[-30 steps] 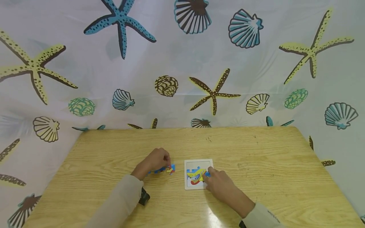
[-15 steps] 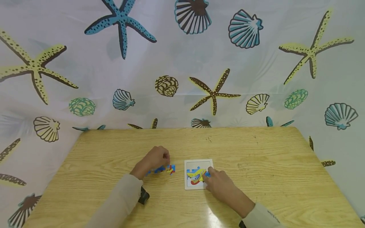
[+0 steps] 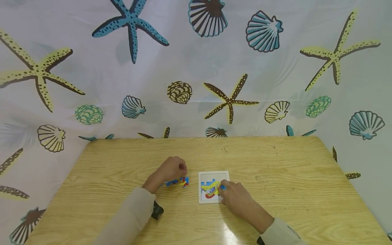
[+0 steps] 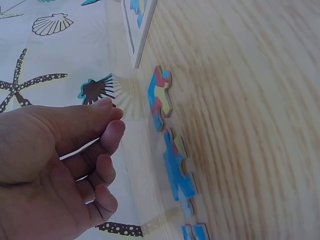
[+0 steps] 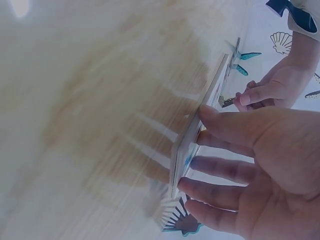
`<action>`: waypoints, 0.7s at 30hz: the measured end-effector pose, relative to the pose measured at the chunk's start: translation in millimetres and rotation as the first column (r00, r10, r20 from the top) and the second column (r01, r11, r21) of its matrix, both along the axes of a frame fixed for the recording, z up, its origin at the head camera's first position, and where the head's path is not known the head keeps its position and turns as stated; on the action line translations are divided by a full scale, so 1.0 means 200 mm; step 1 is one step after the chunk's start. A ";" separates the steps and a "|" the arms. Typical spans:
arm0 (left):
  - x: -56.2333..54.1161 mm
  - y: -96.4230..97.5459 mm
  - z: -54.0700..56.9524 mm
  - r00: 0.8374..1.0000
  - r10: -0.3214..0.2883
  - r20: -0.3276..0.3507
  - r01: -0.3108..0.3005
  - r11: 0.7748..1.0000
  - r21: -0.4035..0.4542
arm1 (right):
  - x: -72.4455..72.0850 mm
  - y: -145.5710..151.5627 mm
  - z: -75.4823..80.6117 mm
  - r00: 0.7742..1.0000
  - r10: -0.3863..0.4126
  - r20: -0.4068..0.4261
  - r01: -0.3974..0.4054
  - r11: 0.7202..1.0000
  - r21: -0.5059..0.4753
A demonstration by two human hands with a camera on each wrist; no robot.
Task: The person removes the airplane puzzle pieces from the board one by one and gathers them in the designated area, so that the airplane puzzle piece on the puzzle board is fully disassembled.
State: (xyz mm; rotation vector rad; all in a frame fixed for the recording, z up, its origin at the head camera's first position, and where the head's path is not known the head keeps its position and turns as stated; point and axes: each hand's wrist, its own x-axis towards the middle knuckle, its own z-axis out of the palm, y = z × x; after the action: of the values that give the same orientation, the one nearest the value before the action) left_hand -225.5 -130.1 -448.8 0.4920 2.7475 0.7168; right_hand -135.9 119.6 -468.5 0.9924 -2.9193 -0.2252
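Note:
A small square jigsaw tray [image 3: 199,199] with a white frame lies on the table, partly filled with a yellow airplane picture. My right hand [image 3: 237,199] rests its extended fingers over the tray's right side, the thumb by the near edge in the right wrist view [image 5: 260,160]. To the tray's left, a jigsaw piece [image 4: 160,97] in blue, red and yellow lies on the wood. A mostly blue jigsaw piece [image 4: 177,167] follows it, and part of another [image 4: 195,232] shows lower down. Just above them hovers my left hand [image 4: 65,155], fingers loosely curled, thumb near the index fingertip, nothing visible between them.
The wooden table [image 3: 275,170] reaches back to a white cloth [image 3: 196,61] printed with starfish and shells. A dark band with a small device [image 3: 157,210] is on the left wrist. Glare falls on the table's front.
My left hand has risen from the red and yellow piece, where its fingertips were, and shifted slightly right. My right hand has stayed on the tray.

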 end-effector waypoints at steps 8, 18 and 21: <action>0.01 0.03 0.01 1.000 -0.009 0.004 0.009 1.000 -0.003 | 0.00 0.00 0.00 1.000 -0.005 0.015 0.005 1.000 -0.011; 0.01 0.06 0.01 1.000 -0.022 0.021 0.021 0.999 0.045 | 0.01 -0.07 0.03 0.976 -0.073 0.205 0.077 0.997 -0.008; 0.02 0.08 0.00 1.000 -0.018 0.024 0.017 0.999 0.044 | 0.03 -0.08 0.04 0.973 -0.080 0.218 0.077 0.997 0.022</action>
State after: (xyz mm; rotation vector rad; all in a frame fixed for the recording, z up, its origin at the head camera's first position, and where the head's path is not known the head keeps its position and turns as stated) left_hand -222.3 -114.4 -449.2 0.5120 2.7063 0.7753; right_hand -130.5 102.7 -460.8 0.9621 -3.1630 -0.1471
